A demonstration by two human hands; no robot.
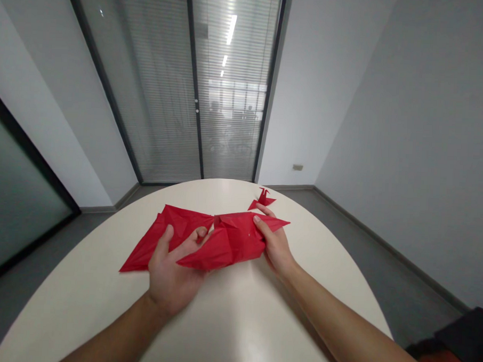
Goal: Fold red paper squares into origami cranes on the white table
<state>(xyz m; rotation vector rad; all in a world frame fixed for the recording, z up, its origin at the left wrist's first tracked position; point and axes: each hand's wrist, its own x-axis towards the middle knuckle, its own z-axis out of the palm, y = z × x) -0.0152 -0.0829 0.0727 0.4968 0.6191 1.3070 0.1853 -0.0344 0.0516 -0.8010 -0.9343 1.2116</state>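
A large piece of folded, creased red paper [243, 237] is held up above the round table, with pointed corners at both sides. My right hand [276, 246] pinches its right end, thumb on top and the other fingers behind. My left hand [177, 271] is palm up under the near left part, its thumb raised off the paper and its fingers apart, some hidden beneath a flap. Behind that hand, a wide red section [146, 246] spreads to the left; whether it joins the held part is unclear. A small red origami crane [262, 199] sits just beyond my right fingertips.
The white round table [227, 330] fills the lower view. Glass panels with blinds [165, 92] stand beyond it, with a grey wall [418, 156] on the right. Something dark and red [458, 345] is at the lower right, beside the table.
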